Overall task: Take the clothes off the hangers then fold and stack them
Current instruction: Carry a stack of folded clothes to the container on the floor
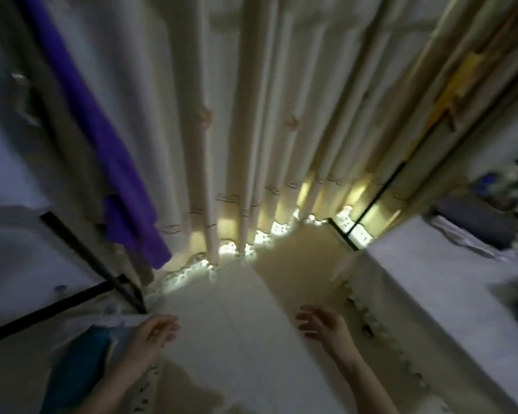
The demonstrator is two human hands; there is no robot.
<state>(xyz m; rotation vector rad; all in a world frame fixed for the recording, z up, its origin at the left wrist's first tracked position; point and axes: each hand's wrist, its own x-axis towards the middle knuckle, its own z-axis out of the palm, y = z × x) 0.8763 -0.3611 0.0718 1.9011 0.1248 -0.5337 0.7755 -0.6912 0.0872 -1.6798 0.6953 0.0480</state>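
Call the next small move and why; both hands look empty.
Probably raise the left hand toward the purple garment hanging on the black rack. Both it and the right hand sit low with relaxed fingers, holding nothing, and that garment hangs on the left hand's side. Its hanger is too blurred to make out.

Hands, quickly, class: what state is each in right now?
Left hand: fingers curled, too blurred to tell a grip.
Right hand: open, holding nothing.
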